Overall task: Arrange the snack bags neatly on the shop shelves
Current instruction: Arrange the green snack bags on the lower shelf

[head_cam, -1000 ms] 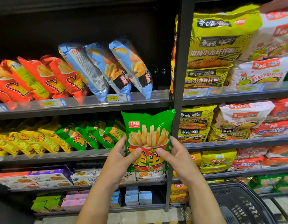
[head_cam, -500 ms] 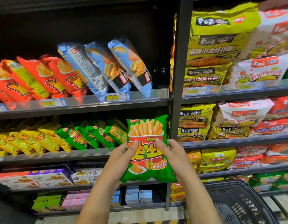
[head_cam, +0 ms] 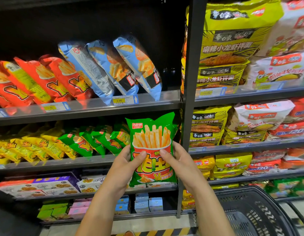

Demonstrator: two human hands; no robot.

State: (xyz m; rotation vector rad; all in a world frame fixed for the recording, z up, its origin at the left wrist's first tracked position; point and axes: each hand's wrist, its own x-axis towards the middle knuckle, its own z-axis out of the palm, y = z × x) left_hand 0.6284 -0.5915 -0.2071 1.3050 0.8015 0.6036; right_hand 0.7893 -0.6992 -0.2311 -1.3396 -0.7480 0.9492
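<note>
Head view shows the left hand (head_cam: 125, 166) and right hand (head_cam: 182, 163) each with a closed grip on the upright green fries bag (head_cam: 152, 133), thumbs across its front, fingers seemingly behind.

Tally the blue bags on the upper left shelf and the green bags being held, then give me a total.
Blue bags on the upper left shelf: 3
Green bag held between the left hand and the right hand: 1
Total: 4
</note>
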